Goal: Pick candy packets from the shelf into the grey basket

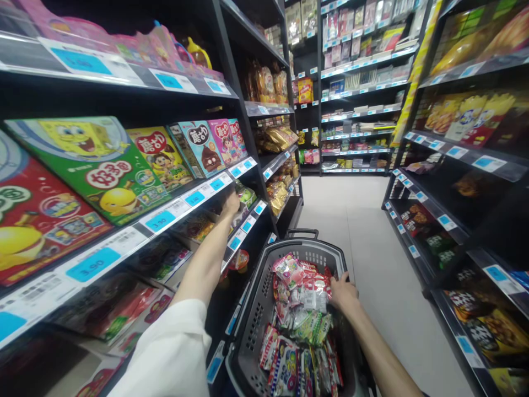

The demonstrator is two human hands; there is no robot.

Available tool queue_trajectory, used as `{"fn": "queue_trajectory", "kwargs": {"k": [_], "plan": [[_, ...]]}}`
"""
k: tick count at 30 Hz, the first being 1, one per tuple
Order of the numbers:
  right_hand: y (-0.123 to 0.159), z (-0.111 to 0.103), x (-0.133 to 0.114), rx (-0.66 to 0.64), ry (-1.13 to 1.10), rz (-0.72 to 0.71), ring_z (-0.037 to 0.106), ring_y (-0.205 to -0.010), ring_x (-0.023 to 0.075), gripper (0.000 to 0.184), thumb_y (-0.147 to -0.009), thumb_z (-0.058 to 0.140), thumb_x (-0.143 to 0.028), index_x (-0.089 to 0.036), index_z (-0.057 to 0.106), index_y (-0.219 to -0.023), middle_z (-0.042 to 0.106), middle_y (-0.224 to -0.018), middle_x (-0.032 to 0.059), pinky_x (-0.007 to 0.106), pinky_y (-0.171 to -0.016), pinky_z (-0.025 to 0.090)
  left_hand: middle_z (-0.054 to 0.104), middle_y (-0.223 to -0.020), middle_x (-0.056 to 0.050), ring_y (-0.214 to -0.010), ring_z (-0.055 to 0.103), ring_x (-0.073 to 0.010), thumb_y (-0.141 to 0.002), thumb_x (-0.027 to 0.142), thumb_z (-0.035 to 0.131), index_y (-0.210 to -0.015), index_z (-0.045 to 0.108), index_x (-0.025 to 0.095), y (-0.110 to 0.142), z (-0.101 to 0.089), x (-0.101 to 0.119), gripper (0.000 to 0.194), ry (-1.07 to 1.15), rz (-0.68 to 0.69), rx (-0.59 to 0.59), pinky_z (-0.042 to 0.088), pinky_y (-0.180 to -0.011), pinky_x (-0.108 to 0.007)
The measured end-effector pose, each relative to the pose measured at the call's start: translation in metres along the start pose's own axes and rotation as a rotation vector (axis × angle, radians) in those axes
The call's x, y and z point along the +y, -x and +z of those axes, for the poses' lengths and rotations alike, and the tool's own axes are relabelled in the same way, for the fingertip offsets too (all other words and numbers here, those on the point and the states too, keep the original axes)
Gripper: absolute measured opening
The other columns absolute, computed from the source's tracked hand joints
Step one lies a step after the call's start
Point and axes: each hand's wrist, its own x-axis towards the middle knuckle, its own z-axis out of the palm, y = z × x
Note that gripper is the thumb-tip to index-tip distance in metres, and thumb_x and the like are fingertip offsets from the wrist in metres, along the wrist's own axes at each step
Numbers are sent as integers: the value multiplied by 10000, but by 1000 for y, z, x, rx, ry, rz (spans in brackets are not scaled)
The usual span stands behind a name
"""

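Observation:
My left hand (232, 204) reaches into a low shelf on the left, beneath the row of snack boxes. Its fingers are hidden among the goods there, beside a green package (247, 194). My right hand (344, 290) crosses the right rim of a grey shopping basket (253, 306). Its fingers are bent closed at the edge of a red and white snack packet (314, 288), and their tips are partly hidden. Several shiny packets fill the basket, among them a green packet (308, 324) and dark blue striped packets (285, 366).
A green snack box (88, 165) and a yellow box (159, 157) lean on the left shelf above my arm. Blue price labels line the shelf edge (161, 220). The right shelf (438, 220) borders a pale floor (347, 204), with a back shelf (359, 116) beyond.

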Motion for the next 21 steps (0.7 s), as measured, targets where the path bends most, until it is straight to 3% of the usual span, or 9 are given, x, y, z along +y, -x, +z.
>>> {"fn": "queue_trajectory", "kwargs": {"k": [4,7,12,17,21], "plan": [[0,2,1,22,-3,-9,558,-1295,319,631,-998,621,-450,-199,435,-1546,366,-1592,185,492,-1000,553,608,-1446,-125,-1396,517,-277,-1010,253,420,-1316,650,210,0,4,15,385,-85,159,-90,402,-1167,-375],[-1,3,2,36,-13,-13,573,-1280,340,657,-972,638,-473,-184,455,-1533,360,-1593,217,493,-971,554,690,-1294,-165,-1274,621,-306,-1003,318,427,-1178,706,189,-10,12,30,353,-144,153,-191,476,-1070,-373],[-2,5,2,63,-36,-12,602,-1262,389,597,-955,619,-412,-184,507,-1495,282,-1617,290,493,-884,558,649,-1307,-308,-1187,672,-383,-1014,404,376,-1438,497,45,-19,21,41,568,-222,9,-224,536,-943,-435],[-3,7,1,91,-43,-14,608,-1246,436,629,-904,650,-426,-186,530,-1472,263,-1602,340,528,-843,553,585,-1442,-259,-1331,583,-406,-973,366,487,-1329,634,113,-15,29,42,460,-295,40,-270,492,-1058,-474],[-5,7,-1,101,-31,-16,618,-1232,433,604,-922,608,-393,-161,533,-1474,274,-1591,350,515,-832,559,506,-1522,-269,-1387,525,-431,-958,376,507,-1375,619,96,-16,34,44,515,-330,18,-279,464,-1092,-506]]}}
